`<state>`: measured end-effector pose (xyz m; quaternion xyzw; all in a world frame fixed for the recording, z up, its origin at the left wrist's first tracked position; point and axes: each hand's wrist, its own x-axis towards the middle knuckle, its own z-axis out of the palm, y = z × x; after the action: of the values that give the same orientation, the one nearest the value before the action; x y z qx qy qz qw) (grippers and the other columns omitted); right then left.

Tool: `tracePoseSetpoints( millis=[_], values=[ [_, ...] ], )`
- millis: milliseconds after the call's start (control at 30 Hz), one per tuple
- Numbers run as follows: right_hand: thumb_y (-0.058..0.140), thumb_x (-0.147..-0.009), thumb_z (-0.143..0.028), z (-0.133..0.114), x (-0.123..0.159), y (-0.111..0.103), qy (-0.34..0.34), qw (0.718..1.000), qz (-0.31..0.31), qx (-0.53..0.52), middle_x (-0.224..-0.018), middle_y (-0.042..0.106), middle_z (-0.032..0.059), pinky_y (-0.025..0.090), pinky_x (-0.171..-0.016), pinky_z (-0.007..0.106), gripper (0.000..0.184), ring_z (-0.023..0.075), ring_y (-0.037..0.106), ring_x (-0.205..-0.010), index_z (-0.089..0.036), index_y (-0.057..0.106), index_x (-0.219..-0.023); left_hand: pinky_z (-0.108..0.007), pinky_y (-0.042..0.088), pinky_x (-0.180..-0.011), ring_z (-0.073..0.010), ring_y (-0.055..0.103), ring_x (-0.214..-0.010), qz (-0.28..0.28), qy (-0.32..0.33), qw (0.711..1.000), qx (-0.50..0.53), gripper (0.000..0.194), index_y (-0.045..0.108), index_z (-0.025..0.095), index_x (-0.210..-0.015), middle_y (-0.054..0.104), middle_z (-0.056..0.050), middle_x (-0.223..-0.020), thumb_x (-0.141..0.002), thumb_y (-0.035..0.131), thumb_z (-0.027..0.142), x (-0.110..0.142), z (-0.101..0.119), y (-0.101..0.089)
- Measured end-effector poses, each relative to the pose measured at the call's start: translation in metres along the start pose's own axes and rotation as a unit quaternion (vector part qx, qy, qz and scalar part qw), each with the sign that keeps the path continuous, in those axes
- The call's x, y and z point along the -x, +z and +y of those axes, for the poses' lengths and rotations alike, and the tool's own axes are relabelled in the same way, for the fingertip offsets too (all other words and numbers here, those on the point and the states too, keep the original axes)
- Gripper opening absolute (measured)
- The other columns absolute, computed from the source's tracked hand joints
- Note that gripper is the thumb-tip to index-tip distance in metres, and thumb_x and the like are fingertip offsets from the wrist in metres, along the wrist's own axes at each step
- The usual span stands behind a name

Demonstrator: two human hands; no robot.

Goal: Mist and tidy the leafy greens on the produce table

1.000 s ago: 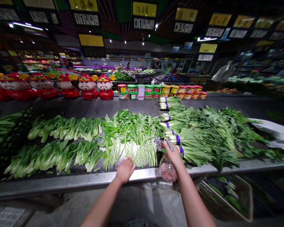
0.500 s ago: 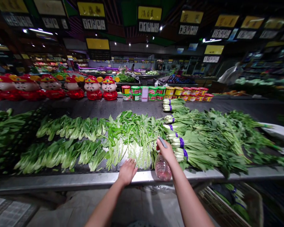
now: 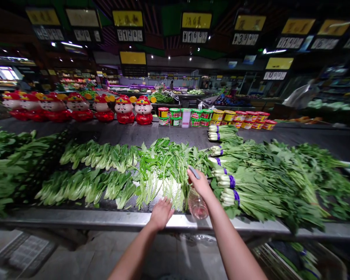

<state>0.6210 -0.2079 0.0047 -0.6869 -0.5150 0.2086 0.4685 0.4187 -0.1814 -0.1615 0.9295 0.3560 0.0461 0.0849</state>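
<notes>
My right hand point(image 3: 200, 184) is wrapped round the neck of a clear spray bottle point(image 3: 197, 204) with a grey trigger head and reddish tint near its base. The bottle is tilted over the front of the vegetable stand. Just left of it, my left hand point(image 3: 161, 213) lies with fingers stretched out at the metal front edge point(image 3: 111, 218), by the stem ends of loose leafy greens point(image 3: 169, 159). These greens lie wet on a perforated metal sheet point(image 3: 156, 200). Whether the left fingertips touch the stems I cannot tell.
Rows of bok choy point(image 3: 84, 186) lie to the left. Purple-banded bunches of greens point(image 3: 251, 198) lie right of the bottle. Red figurines point(image 3: 144, 111) and small stacked tubs point(image 3: 218, 116) line the back ledge. Below on the right stands a crate point(image 3: 275, 258) holding vegetables.
The camera view has swung left, so the stand appears shifted right. My right hand and the bottle have moved left over the loose greens. My left hand stays near the edge.
</notes>
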Motion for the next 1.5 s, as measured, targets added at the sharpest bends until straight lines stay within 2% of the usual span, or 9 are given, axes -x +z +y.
tracePoseSetpoints(
  millis=[167, 333, 467, 667, 800, 967, 1167, 1367, 1500],
  values=[
    [0.043, -0.083, -0.07, 0.005, 0.004, 0.005, -0.008, 1.0, -0.01, 0.007, -0.067, 0.064, 0.0047, 0.046, -0.062, 0.033, 0.055, 0.0217, 0.06, -0.066, -0.019, 0.064, -0.076, -0.044, 0.033, -0.117, -0.0257, 0.043, -0.139, 0.0, 0.003, 1.0, 0.002, 0.045, 0.061, 0.017, -0.128, 0.057, -0.01, -0.142, -0.101, 0.031, 0.038, -0.001, -0.001, 0.003],
    [0.043, -0.085, -0.068, -0.005, 0.007, 0.005, -0.028, 0.999, -0.039, 0.004, -0.08, 0.069, 0.0078, 0.048, -0.066, 0.035, 0.055, 0.024, 0.063, -0.075, -0.019, 0.067, -0.084, -0.046, 0.031, -0.118, -0.0268, 0.042, -0.14, -0.01, -0.003, 1.0, 0.01, 0.045, 0.062, 0.017, -0.127, 0.056, -0.011, -0.143, -0.101, 0.031, 0.038, -0.003, 0.0, 0.003],
    [0.045, -0.086, -0.065, -0.011, 0.011, 0.011, -0.037, 0.998, -0.049, -0.015, -0.083, 0.07, 0.0077, 0.048, -0.066, 0.035, 0.052, 0.0236, 0.063, -0.075, -0.019, 0.067, -0.089, -0.047, 0.03, -0.118, -0.0279, 0.04, -0.141, -0.034, -0.013, 0.999, 0.017, 0.047, 0.062, 0.015, -0.127, 0.056, -0.013, -0.143, -0.101, 0.03, 0.038, -0.003, 0.002, -0.002],
    [0.043, -0.088, -0.064, -0.005, 0.018, 0.027, -0.019, 0.998, -0.06, -0.013, -0.067, 0.063, 0.0033, 0.045, -0.061, 0.033, 0.049, 0.0199, 0.057, -0.063, -0.021, 0.058, -0.07, -0.047, 0.029, -0.119, -0.0286, 0.04, -0.141, -0.052, -0.023, 0.998, 0.023, 0.049, 0.061, 0.014, -0.127, 0.056, -0.014, -0.143, -0.101, 0.028, 0.04, -0.002, 0.004, -0.007],
    [0.041, -0.088, -0.066, 0.001, 0.022, 0.029, -0.018, 0.998, -0.066, 0.004, -0.064, 0.061, 0.0025, 0.045, -0.063, 0.033, 0.051, 0.0198, 0.056, -0.063, -0.022, 0.057, -0.069, -0.047, 0.029, -0.118, -0.028, 0.04, -0.141, -0.046, -0.019, 0.998, 0.026, 0.049, 0.062, 0.016, -0.125, 0.057, -0.013, -0.142, -0.101, 0.028, 0.041, -0.003, 0.002, -0.004],
    [0.044, -0.087, -0.066, 0.002, 0.027, 0.02, -0.016, 0.999, -0.039, -0.008, -0.082, 0.07, 0.0072, 0.048, -0.071, 0.035, 0.054, 0.0236, 0.064, -0.076, -0.019, 0.069, -0.09, -0.047, 0.03, -0.118, -0.0278, 0.041, -0.14, -0.04, -0.018, 0.999, 0.029, 0.049, 0.063, 0.016, -0.124, 0.058, -0.013, -0.141, -0.101, 0.027, 0.041, -0.002, 0.002, -0.005],
    [0.046, -0.085, -0.067, 0.01, 0.031, 0.001, 0.014, 0.999, -0.011, -0.027, -0.091, 0.073, 0.0105, 0.052, -0.071, 0.037, 0.06, 0.0273, 0.067, -0.086, -0.016, 0.07, -0.106, -0.047, 0.031, -0.117, -0.0286, 0.04, -0.141, -0.054, -0.025, 0.998, 0.036, 0.05, 0.063, 0.013, -0.122, 0.058, -0.015, -0.14, -0.101, 0.027, 0.04, -0.001, 0.005, -0.013],
    [0.049, -0.083, -0.068, 0.027, 0.039, -0.017, 0.033, 0.999, 0.02, -0.029, -0.092, 0.073, 0.0116, 0.053, -0.067, 0.036, 0.059, 0.0279, 0.068, -0.086, -0.016, 0.071, -0.099, -0.047, 0.032, -0.116, -0.0284, 0.041, -0.14, -0.053, -0.017, 0.998, 0.036, 0.05, 0.065, 0.014, -0.119, 0.061, -0.014, -0.137, -0.101, 0.026, 0.04, -0.002, 0.004, -0.012],
    [0.05, -0.082, -0.066, 0.032, 0.047, -0.025, 0.027, 0.997, 0.058, -0.031, -0.085, 0.073, 0.0102, 0.052, -0.069, 0.036, 0.053, 0.0267, 0.068, -0.081, -0.017, 0.071, -0.091, -0.046, 0.034, -0.115, -0.0285, 0.044, -0.138, -0.049, -0.011, 0.998, 0.027, 0.048, 0.066, 0.015, -0.115, 0.064, -0.013, -0.133, -0.101, 0.027, 0.039, -0.003, 0.002, -0.008]
  ],
)
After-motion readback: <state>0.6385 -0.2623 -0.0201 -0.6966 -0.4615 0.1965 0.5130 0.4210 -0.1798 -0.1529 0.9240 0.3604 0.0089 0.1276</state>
